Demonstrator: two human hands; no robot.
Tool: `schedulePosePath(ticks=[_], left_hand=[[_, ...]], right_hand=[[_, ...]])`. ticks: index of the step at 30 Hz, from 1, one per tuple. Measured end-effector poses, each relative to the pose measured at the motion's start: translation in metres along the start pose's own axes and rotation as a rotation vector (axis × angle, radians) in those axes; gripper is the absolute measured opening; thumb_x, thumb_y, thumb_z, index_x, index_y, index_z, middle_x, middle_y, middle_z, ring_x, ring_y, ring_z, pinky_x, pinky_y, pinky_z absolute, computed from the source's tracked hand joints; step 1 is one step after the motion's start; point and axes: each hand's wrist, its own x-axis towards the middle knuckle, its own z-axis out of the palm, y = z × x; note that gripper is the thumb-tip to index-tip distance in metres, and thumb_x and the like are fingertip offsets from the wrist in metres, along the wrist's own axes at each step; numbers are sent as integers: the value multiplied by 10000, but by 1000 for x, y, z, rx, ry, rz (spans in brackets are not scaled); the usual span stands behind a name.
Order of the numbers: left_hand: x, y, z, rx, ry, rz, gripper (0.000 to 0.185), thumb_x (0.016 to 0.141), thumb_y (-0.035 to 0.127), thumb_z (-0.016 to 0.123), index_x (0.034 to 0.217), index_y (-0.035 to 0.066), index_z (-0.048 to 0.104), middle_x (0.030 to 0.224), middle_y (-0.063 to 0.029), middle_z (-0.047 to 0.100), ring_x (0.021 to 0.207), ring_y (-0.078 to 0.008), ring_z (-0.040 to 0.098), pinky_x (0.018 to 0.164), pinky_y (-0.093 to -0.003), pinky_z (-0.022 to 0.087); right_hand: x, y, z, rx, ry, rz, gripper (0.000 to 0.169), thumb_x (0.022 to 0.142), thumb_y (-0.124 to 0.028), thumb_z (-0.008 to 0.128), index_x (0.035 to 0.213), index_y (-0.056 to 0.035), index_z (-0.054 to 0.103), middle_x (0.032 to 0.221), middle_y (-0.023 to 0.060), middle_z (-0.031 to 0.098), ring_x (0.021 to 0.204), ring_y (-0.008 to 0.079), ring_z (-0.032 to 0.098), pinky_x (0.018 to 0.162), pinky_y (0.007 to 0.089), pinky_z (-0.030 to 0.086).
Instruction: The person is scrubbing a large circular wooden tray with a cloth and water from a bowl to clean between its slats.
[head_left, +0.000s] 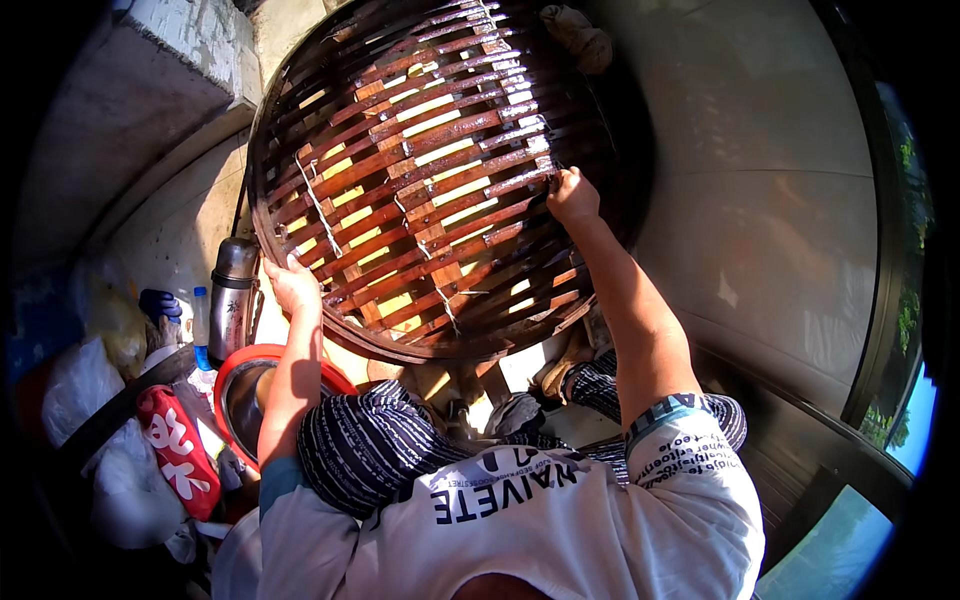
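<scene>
A large round rack of brown slats (450, 142) inside a round rim lies before me, its slats crossed by wider strips and tied in places with pale cord. Its right side is in deep shadow. My left hand (292, 285) grips the rim at the lower left, thumb on top. On the right part of the slats rests my right hand (574, 196), closed around something small and dark that I cannot make out. The slats near it look wet and shiny.
A steel vacuum flask (232, 300) stands left of the rack, beside a plastic bottle (200, 322). Below it are a red-rimmed basin (225, 397), a red bag (178, 450) and clear plastic bags (82, 382). A bundled cloth (581, 37) lies at the rack's top right, near a pale wall panel (750, 165).
</scene>
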Motion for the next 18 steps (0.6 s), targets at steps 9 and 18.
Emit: schedulePosePath(ticks=[9,18], left_hand=[[-1,8,-2,-45,-47,-30,541,929,261,487,1359,1,287,1174,-258,568,1075,-409,552,931,-436,420],[-1,4,-3,-48,-26,-7,532,926,227,500,1354,-9,293,1199,-257,552,1088,-381,551,936,-410,411]], right_hand=[[30,-10,-1,14,121,-26,215,754,-153,640,950,-67,667,940,117,639,870,305,632,751,371,523],[34,-11,4,-27,136,-104,105,762,-121,581,828,-75,649,878,120,620,801,309,626,705,402,524]])
